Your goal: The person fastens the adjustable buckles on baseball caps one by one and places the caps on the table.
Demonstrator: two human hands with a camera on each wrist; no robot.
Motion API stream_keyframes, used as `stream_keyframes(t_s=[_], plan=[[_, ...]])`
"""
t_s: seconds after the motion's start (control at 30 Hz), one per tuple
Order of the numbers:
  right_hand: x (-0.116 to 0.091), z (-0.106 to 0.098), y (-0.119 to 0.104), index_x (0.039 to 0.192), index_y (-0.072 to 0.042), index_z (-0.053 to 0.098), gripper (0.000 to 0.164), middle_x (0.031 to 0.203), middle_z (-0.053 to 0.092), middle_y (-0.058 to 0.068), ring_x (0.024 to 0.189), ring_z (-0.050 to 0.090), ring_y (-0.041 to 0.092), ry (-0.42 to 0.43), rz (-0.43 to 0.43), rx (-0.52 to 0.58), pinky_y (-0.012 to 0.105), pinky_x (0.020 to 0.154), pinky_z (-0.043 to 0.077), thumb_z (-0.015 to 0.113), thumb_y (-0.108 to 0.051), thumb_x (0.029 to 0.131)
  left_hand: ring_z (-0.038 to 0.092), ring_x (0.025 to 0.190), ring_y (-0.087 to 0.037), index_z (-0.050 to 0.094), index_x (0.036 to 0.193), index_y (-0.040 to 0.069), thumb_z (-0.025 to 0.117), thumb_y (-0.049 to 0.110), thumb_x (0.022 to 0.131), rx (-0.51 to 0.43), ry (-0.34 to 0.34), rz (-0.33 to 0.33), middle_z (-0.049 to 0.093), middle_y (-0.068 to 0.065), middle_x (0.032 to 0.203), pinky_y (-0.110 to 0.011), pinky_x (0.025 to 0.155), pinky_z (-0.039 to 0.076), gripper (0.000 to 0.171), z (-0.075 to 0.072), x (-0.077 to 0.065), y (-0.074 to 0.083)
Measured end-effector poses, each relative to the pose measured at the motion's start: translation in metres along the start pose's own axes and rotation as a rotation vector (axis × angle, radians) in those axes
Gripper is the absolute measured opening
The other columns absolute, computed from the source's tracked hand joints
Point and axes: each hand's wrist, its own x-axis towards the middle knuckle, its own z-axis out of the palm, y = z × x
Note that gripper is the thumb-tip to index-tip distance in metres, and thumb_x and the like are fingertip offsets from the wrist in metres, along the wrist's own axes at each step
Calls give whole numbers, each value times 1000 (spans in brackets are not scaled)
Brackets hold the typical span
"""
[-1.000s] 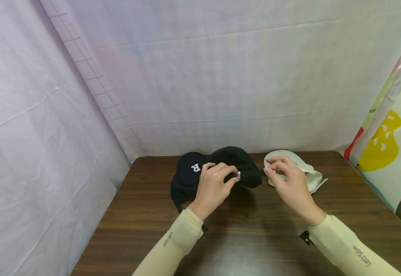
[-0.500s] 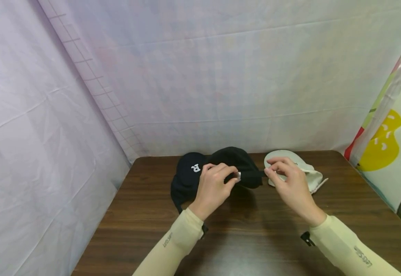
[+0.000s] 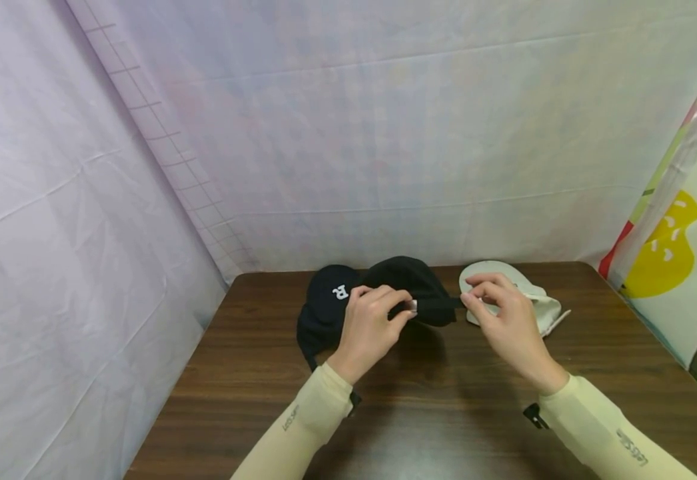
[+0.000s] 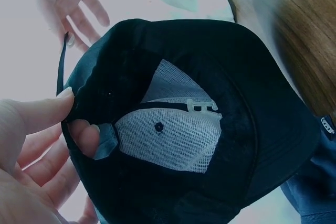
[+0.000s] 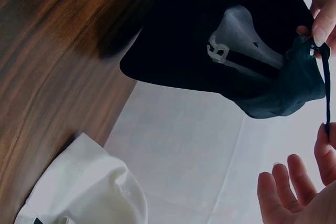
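black cap (image 3: pixel 405 280) | held up | pale mesh lining (image 4: pixel 181 140) | strap (image 5: pixel 327 87) outstretched

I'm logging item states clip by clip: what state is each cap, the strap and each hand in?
Black cap: held up off the table, inside facing the wrist cameras.
Strap: stretched out between the hands.
Left hand: pinching the black cap's edge.
Right hand: pinching the strap's end.
Navy cap: lying on the table, partly hidden.
White cap: lying on the table, unheld.

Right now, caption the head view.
Left-hand grip on a black cap, right-hand grip on its strap; navy cap and white cap on the table.
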Motion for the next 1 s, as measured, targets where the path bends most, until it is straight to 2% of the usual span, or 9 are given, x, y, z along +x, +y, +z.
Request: stream_keyframes(t_s=[0.17,0.4,0.67,0.87,1.0], plan=[[-1,1,2,80,-16,68,15,113,66,-3,98,60,13,6,-4,-5,20,77,44,74,-13,94,65,83,-8,76,99,19,86,21,83,0,4,1,71,7,94,-38,87,44,18,1,-1,0],[-4,1,4,80,-15,68,15,114,67,2,100,60,14,1,0,-13,32,77,46,73,-15,94,65,81,-8,76,98,18,86,20,82,-9,9,3,71,7,93,-40,85,43,18,2,-2,0],[-5,1,5,80,-13,68,15,114,67,4,102,59,15,-1,4,-15,29,79,44,73,-15,94,66,81,-13,76,99,18,84,22,85,-41,-24,-13,71,7,95,-37,77,36,17,1,-4,0],[-6,1,5,80,-13,69,15,114,67,4,101,59,14,-3,5,-14,33,79,46,74,-16,94,67,81,-15,76,100,18,84,22,85,-58,-31,-12,72,5,96,-37,75,34,17,2,-4,-1],[-7,1,5,80,-21,67,16,114,67,2,100,59,14,-3,5,-15,34,78,46,74,-16,94,65,80,-12,76,100,18,83,23,85,-46,-34,-10,72,6,95,-37,75,34,17,2,-5,-1]])
